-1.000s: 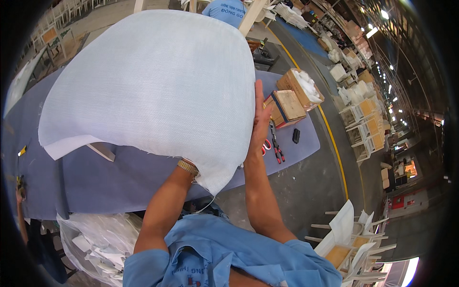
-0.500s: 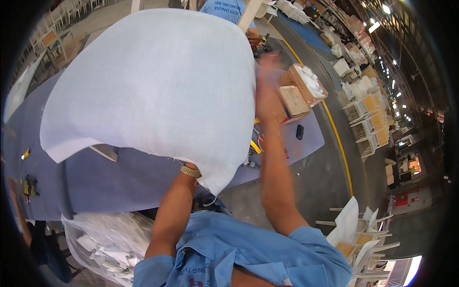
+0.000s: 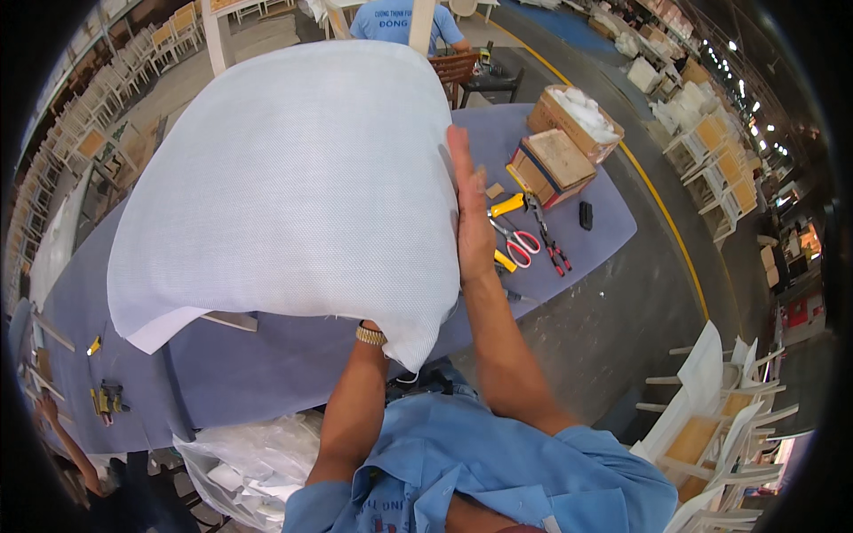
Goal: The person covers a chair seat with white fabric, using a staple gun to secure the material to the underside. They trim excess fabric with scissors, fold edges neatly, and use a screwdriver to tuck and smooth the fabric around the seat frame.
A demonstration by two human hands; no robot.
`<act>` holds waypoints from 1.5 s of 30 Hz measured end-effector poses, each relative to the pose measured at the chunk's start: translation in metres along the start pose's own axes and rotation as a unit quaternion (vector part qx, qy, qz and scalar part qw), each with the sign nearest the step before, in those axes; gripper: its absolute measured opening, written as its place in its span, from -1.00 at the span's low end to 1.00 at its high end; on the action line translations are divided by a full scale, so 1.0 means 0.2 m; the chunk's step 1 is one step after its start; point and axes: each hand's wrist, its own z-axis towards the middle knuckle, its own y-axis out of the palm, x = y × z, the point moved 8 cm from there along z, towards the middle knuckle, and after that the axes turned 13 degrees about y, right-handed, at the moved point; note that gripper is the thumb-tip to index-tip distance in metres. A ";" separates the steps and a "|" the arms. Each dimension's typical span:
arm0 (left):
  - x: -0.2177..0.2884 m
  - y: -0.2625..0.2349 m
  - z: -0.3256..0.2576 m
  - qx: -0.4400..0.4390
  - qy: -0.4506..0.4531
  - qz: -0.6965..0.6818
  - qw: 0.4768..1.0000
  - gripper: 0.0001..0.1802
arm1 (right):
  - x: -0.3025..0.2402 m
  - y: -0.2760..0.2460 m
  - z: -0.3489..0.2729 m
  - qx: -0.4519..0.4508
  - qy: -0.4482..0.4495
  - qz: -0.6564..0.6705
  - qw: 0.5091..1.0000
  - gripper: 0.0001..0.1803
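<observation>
since the white cushion point(image 3: 284, 186) looks light, soft and bulky under its woven cover, you'd best take it by the edges, not the limp flap at the bottom. it's up in front of you, over the desk point(image 3: 267, 373). your right hand point(image 3: 471, 213) lies flat and unclenched against its right edge; your left hand is hidden beneath, grip unclear.

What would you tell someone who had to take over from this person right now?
Right hand: flat and open, pressed against the right edge of the big white mesh cushion cover.
Left hand: hidden under the cover; only the forearm and a gold wristwatch show, so its grip cannot be told.
The cover is held up above the blue-grey table.
On the table to the right: red-handled scissors, yellow-handled pliers, two cardboard boxes.
Done: cover lifted and spread.
Left: cannot tell; one lower corner hangs loose.
</observation>
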 end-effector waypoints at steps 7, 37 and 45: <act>0.09 -0.05 0.03 -0.005 0.002 0.023 1.000 -0.25 | 0.21 0.00 -0.07 0.018 -0.011 0.177 0.984 -0.19; 0.42 -0.09 -0.51 0.140 0.093 0.303 0.938 -0.28 | 2.00 -0.88 -0.74 0.189 0.511 0.473 0.692 -0.45; 0.39 -0.05 -0.50 0.170 0.104 0.325 0.924 -0.29 | 1.55 -1.20 -0.56 0.091 0.232 -0.225 0.942 -0.57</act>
